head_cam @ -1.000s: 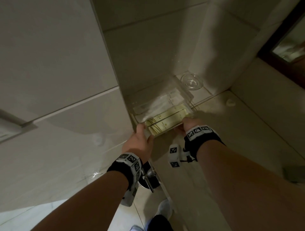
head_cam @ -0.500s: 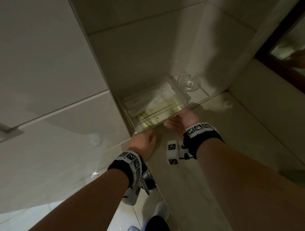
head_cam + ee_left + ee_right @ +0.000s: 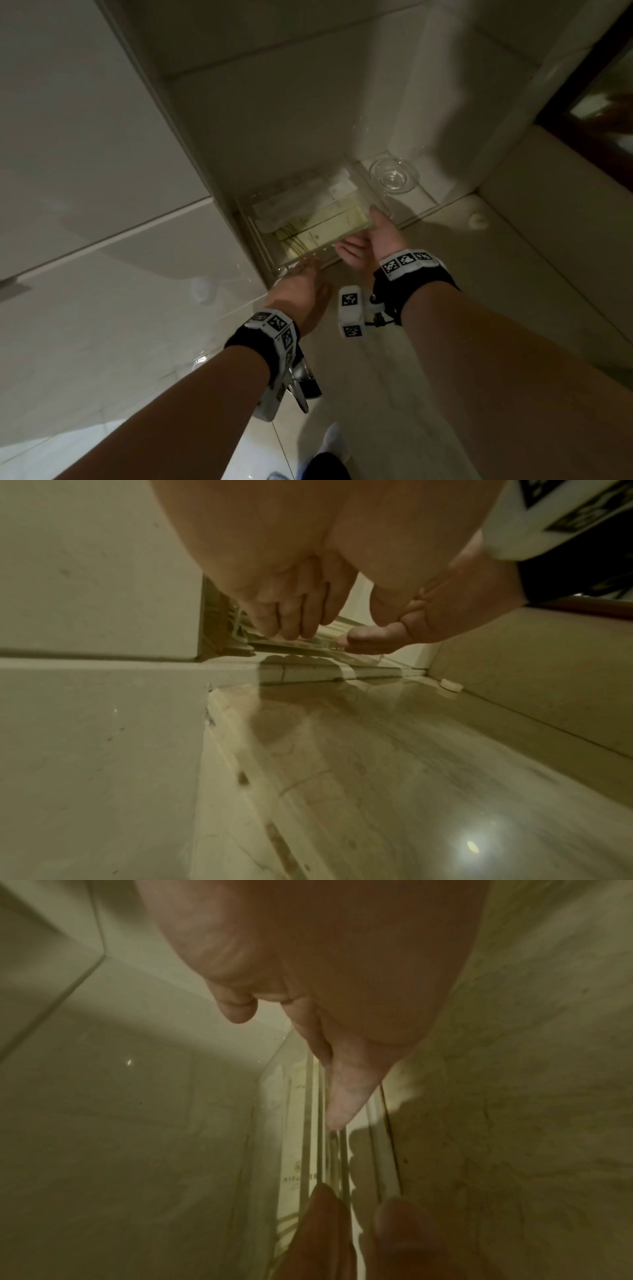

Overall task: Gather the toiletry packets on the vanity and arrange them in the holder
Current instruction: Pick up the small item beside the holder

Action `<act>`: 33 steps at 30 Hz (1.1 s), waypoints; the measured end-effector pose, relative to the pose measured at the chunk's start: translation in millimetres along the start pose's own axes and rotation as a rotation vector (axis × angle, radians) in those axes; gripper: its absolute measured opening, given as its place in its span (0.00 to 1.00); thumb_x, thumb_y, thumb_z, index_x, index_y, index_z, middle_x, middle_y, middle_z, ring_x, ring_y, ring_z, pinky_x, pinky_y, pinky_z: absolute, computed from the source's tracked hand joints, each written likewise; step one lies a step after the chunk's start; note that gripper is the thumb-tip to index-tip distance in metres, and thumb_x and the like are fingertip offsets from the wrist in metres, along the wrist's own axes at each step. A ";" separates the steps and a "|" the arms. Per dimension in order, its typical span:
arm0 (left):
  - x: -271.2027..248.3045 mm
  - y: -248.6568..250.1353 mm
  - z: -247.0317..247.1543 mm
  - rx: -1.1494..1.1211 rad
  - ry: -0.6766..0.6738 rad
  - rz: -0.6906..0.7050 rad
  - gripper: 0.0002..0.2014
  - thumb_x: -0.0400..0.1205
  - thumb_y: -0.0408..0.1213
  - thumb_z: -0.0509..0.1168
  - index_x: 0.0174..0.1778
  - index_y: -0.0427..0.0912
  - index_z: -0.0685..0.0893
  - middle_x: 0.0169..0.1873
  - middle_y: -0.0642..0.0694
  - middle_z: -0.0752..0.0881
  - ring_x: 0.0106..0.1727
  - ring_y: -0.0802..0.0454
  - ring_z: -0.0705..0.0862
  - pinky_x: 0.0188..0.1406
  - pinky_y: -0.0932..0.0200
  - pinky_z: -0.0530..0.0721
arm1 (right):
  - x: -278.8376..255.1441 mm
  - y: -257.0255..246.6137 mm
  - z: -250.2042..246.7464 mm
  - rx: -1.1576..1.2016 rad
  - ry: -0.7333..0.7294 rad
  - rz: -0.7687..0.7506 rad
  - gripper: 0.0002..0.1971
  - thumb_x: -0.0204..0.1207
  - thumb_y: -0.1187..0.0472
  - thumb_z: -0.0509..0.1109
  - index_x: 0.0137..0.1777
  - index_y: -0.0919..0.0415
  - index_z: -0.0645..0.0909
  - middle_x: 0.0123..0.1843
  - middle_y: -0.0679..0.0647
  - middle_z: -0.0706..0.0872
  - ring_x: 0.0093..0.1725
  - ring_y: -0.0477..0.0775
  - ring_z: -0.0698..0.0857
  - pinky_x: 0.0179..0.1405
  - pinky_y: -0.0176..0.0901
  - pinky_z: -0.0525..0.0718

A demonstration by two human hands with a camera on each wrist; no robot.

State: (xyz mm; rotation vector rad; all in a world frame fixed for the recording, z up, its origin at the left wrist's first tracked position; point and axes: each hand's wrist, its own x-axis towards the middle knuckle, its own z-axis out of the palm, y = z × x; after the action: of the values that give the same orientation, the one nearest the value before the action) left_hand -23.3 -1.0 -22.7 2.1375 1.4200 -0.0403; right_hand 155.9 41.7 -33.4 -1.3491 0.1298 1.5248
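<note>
Holder: a clear holder [image 3: 349, 255] sits in the corner recess at centre frame of the head view, its near edge along the vanity [image 3: 445, 342] ledge.
Packets: pale yellow toiletry packets [image 3: 329, 228] lie flat inside the holder toward its near side; whitish packets [image 3: 301, 202] lie behind them, toward the wall. All are within the holder walls.
My left hand: my left hand [image 3: 301, 291] is at the holder's near-left corner, just below centre frame. In the left wrist view its fingers [image 3: 291, 615] are curled down onto the clear front edge and the thumb [image 3: 373, 639] presses the same edge from the side. I read this as a pinch on the holder rim.
My right hand: my right hand [image 3: 373, 240] is at the holder's near-right corner. In the right wrist view a finger [image 3: 346, 1085] runs straight along the clear wall, touching it; the others are hidden. It looks extended, not gripping.
Glass dish: a small clear dish [image 3: 394, 176] stands just right of the holder, upper right of centre, apart from both hands.
Stopper: a small pale knob [image 3: 478, 221] sits on the vanity at centre right.
Visibility: lighting is dim; packet print is unreadable.
</note>
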 end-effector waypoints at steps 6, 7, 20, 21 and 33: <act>2.6 21.4 -2.6 -0.014 0.021 0.035 0.28 0.88 0.50 0.56 0.85 0.49 0.60 0.83 0.45 0.67 0.81 0.47 0.68 0.76 0.60 0.65 | -8.3 -2.8 -8.4 -0.085 -0.078 0.006 0.24 0.82 0.37 0.60 0.45 0.60 0.74 0.40 0.55 0.85 0.37 0.55 0.85 0.43 0.49 0.85; 5.6 28.0 -4.5 -0.020 0.018 0.055 0.26 0.89 0.48 0.56 0.84 0.49 0.64 0.82 0.46 0.69 0.80 0.47 0.68 0.74 0.61 0.65 | -11.2 -6.0 -11.9 -0.113 -0.072 -0.012 0.24 0.83 0.37 0.58 0.44 0.59 0.75 0.41 0.53 0.84 0.37 0.55 0.84 0.40 0.49 0.84; 79.7 189.2 15.5 -0.922 -0.146 -0.228 0.17 0.83 0.46 0.66 0.65 0.44 0.83 0.50 0.48 0.87 0.52 0.48 0.87 0.58 0.44 0.87 | -43.7 -108.6 -178.9 0.055 0.284 -0.217 0.30 0.77 0.36 0.67 0.63 0.63 0.81 0.57 0.59 0.86 0.49 0.64 0.89 0.42 0.55 0.89; 85.5 200.7 18.0 -0.992 -0.167 -0.251 0.15 0.84 0.43 0.66 0.64 0.41 0.83 0.47 0.48 0.86 0.49 0.47 0.86 0.56 0.45 0.87 | -45.1 -113.5 -187.5 0.073 0.299 -0.223 0.29 0.78 0.36 0.67 0.62 0.63 0.81 0.58 0.60 0.86 0.50 0.64 0.88 0.43 0.55 0.89; 159.6 274.1 49.2 -1.114 -0.358 -0.389 0.07 0.85 0.42 0.65 0.51 0.42 0.81 0.50 0.43 0.82 0.52 0.44 0.83 0.59 0.42 0.87 | -22.3 -158.6 -242.0 0.187 0.407 -0.207 0.25 0.79 0.37 0.66 0.57 0.61 0.82 0.61 0.61 0.85 0.46 0.65 0.87 0.56 0.64 0.89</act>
State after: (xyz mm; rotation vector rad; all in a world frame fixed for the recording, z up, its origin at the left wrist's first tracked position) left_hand 294.6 34.2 4.0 0.8881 1.1843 0.1735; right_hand 427.3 -60.5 -20.4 -1.4564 0.3666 1.0268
